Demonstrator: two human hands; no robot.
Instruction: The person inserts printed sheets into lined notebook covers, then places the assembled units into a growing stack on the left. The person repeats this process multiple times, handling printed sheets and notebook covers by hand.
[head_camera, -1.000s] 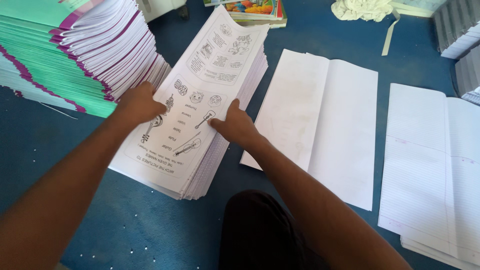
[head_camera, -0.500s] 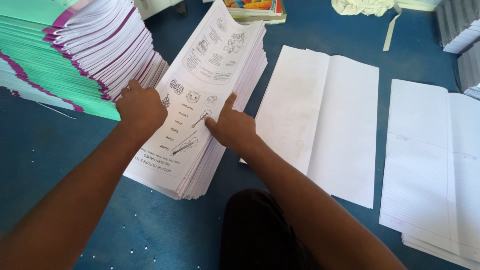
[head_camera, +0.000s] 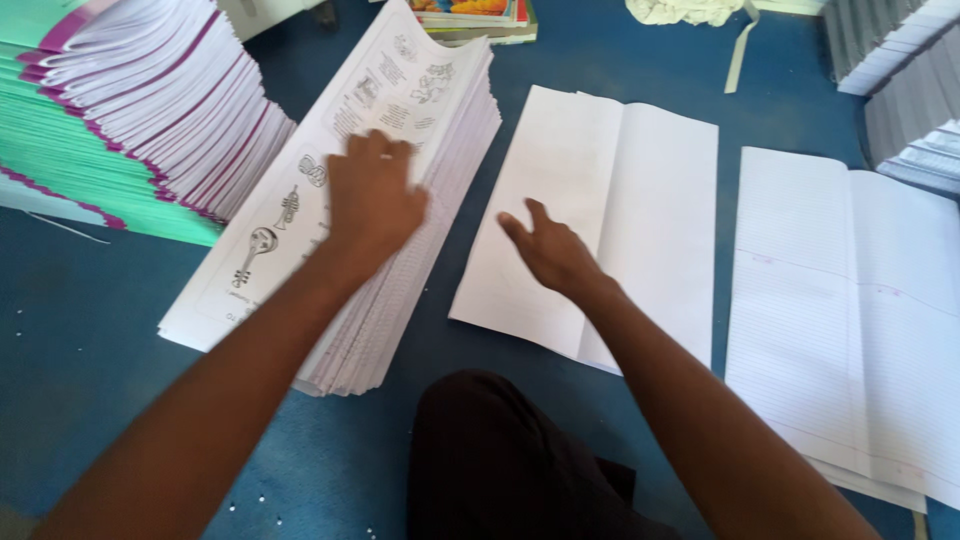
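Blue surface (head_camera: 90, 350) carries paper piles. Tall stack of white printed sheets with line drawings (head_camera: 420, 150) sits left of centre, beside slanting heap of green and purple-edged booklets (head_camera: 130, 120). Left hand (head_camera: 372, 205) flat on stack top, fingers spread, gripping nothing. Right hand (head_camera: 550, 255) open, hovering over blank folded white sheet (head_camera: 640, 200), empty. Ruled sheets (head_camera: 850, 300) lie right. Sheets likely light, floppy, slippery; best pinched at edge or corner.
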